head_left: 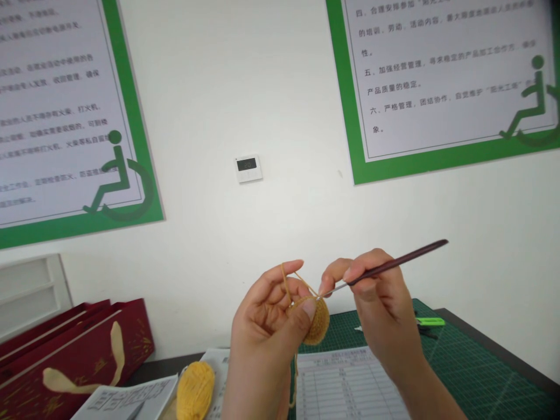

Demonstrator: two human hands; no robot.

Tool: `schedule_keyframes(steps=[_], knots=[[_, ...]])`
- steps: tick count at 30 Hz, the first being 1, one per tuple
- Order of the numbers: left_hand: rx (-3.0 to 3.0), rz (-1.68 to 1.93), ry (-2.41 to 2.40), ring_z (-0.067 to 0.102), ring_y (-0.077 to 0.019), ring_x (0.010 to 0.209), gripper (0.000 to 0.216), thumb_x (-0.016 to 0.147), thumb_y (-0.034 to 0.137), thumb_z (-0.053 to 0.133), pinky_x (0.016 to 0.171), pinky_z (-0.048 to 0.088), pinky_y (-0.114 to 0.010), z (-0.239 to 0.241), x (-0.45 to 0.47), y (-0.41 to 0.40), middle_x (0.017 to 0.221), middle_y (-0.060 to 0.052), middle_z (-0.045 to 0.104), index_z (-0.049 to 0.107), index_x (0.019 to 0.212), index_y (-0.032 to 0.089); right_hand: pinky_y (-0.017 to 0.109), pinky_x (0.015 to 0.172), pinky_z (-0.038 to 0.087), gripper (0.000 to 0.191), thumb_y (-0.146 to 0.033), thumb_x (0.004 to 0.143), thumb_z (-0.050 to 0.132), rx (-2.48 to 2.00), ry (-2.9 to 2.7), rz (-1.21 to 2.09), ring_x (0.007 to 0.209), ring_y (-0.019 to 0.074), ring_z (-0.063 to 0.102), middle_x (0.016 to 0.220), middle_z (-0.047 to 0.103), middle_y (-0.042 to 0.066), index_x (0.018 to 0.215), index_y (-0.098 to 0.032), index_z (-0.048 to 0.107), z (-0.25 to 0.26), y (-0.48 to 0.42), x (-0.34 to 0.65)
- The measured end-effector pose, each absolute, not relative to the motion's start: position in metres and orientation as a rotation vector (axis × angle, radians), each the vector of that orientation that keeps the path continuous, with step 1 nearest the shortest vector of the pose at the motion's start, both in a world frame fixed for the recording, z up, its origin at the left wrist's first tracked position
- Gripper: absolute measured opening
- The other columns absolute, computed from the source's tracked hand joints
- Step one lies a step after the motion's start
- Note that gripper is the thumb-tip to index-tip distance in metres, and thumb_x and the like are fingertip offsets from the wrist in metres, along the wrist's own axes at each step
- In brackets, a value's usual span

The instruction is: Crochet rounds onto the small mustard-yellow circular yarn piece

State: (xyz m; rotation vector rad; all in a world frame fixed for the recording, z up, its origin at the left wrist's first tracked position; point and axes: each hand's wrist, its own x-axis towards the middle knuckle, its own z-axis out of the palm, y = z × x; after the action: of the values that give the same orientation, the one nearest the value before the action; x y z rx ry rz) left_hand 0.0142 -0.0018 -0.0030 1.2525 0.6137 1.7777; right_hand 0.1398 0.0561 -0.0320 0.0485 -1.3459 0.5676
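Note:
Between thumb and fingers, my left hand [271,321] pinches a small round mustard-yellow crochet piece [320,326]. A strand of yarn [286,280] loops over its raised index finger and runs down to the piece. In my right hand [380,297] is a crochet hook [402,259] with a dark handle and a thin metal shaft, gripped like a pen. The hook's tip meets the top edge of the crochet piece; whether it is inside a stitch I cannot tell. More yarn hangs below my left hand, beside the wrist.
A yellow yarn ball [195,389] lies left of my wrist. Under my hands are a printed sheet [345,385] and a green cutting mat [472,361] with a bright green cutter [431,321]. Dark red gift bags [79,356] stand at left. Behind is a wall with a thermostat [248,168].

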Motion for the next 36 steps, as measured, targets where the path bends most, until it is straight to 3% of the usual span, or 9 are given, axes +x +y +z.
schedule_keyframes(steps=[6, 13, 16, 20, 24, 27, 30, 33, 36], knots=[[1.307, 1.872, 0.610, 0.058, -0.0104, 0.063, 0.036, 0.075, 0.013, 0.083, 0.058, 0.045, -0.019, -0.005, 0.018, -0.001, 0.074, 0.000, 0.065, 0.074, 0.109, 0.020, 0.041, 0.078, 0.053, 0.016, -0.011, 0.094, 0.062, 0.004, -1.630, -0.193, 0.086, 0.0202, 0.065, 0.094, 0.072, 0.005, 0.104, -0.023, 0.062, -0.024, 0.045, 0.151], [1.070, 1.779, 0.557, 0.059, -0.0079, 0.065, 0.048, 0.069, 0.011, 0.087, 0.063, 0.050, -0.016, -0.001, 0.013, -0.005, 0.075, 0.000, 0.064, 0.075, 0.115, 0.015, 0.034, 0.063, 0.052, 0.016, -0.008, 0.090, 0.061, 0.058, -1.427, 0.004, 0.076, 0.0171, 0.061, 0.084, 0.062, 0.001, 0.095, -0.024, 0.062, -0.034, 0.060, 0.136], [1.061, 1.718, 0.542, 0.059, -0.0076, 0.065, 0.045, 0.073, 0.013, 0.085, 0.065, 0.052, -0.017, -0.003, 0.013, -0.002, 0.075, 0.000, 0.065, 0.074, 0.117, 0.015, 0.030, 0.056, 0.050, 0.021, -0.003, 0.091, 0.055, -0.065, -1.375, -0.284, 0.066, 0.0152, 0.057, 0.074, 0.060, 0.000, 0.095, -0.022, 0.061, -0.040, 0.058, 0.123], [1.418, 1.963, 0.639, 0.065, -0.0105, 0.072, 0.044, 0.078, 0.011, 0.082, 0.066, 0.054, -0.017, -0.009, 0.016, 0.002, 0.082, 0.000, 0.070, 0.071, 0.118, 0.025, 0.035, 0.064, 0.050, 0.024, 0.002, 0.084, 0.062, -0.145, -1.300, -0.554, 0.074, 0.0182, 0.060, 0.083, 0.068, 0.005, 0.097, -0.018, 0.063, -0.040, 0.047, 0.118], [1.587, 1.992, 0.740, 0.066, -0.0109, 0.069, 0.038, 0.084, 0.015, 0.077, 0.062, 0.053, -0.018, -0.012, 0.020, 0.000, 0.084, 0.001, 0.069, 0.071, 0.118, 0.029, 0.033, 0.068, 0.048, 0.019, -0.002, 0.088, 0.056, -0.219, -1.350, -0.344, 0.074, 0.0159, 0.058, 0.081, 0.064, 0.003, 0.099, -0.017, 0.061, -0.040, 0.040, 0.128], [1.499, 1.972, 0.687, 0.061, -0.0102, 0.065, 0.035, 0.083, 0.014, 0.077, 0.059, 0.051, -0.019, -0.010, 0.019, -0.004, 0.080, 0.001, 0.066, 0.072, 0.115, 0.026, 0.028, 0.062, 0.044, 0.010, -0.013, 0.096, 0.054, -0.279, -1.268, 0.021, 0.069, 0.0132, 0.054, 0.079, 0.059, 0.001, 0.096, -0.020, 0.061, -0.037, 0.038, 0.134], [1.402, 1.882, 0.591, 0.057, -0.0087, 0.062, 0.036, 0.079, 0.012, 0.079, 0.054, 0.046, -0.017, -0.006, 0.017, -0.005, 0.076, 0.000, 0.065, 0.074, 0.112, 0.024, 0.024, 0.056, 0.039, 0.025, -0.033, 0.102, 0.052, -0.279, -1.165, 0.618, 0.060, 0.0105, 0.045, 0.068, 0.050, -0.003, 0.081, -0.020, 0.058, -0.030, 0.038, 0.134], [1.322, 1.805, 0.549, 0.057, -0.0078, 0.062, 0.038, 0.075, 0.012, 0.082, 0.053, 0.044, -0.015, -0.003, 0.015, -0.006, 0.077, -0.001, 0.066, 0.076, 0.111, 0.022, 0.023, 0.060, 0.040, 0.037, -0.045, 0.097, 0.058, -0.154, -1.151, 1.178, 0.061, 0.0102, 0.043, 0.065, 0.047, -0.004, 0.072, -0.020, 0.049, -0.023, 0.039, 0.129], [1.287, 1.830, 0.533, 0.059, -0.0083, 0.064, 0.037, 0.075, 0.013, 0.083, 0.055, 0.046, -0.015, -0.005, 0.016, -0.004, 0.077, -0.001, 0.066, 0.077, 0.111, 0.023, 0.025, 0.065, 0.044, 0.031, -0.042, 0.094, 0.064, -0.058, -1.190, 1.229, 0.068, 0.0114, 0.049, 0.074, 0.053, -0.002, 0.077, -0.021, 0.050, -0.023, 0.043, 0.124]])
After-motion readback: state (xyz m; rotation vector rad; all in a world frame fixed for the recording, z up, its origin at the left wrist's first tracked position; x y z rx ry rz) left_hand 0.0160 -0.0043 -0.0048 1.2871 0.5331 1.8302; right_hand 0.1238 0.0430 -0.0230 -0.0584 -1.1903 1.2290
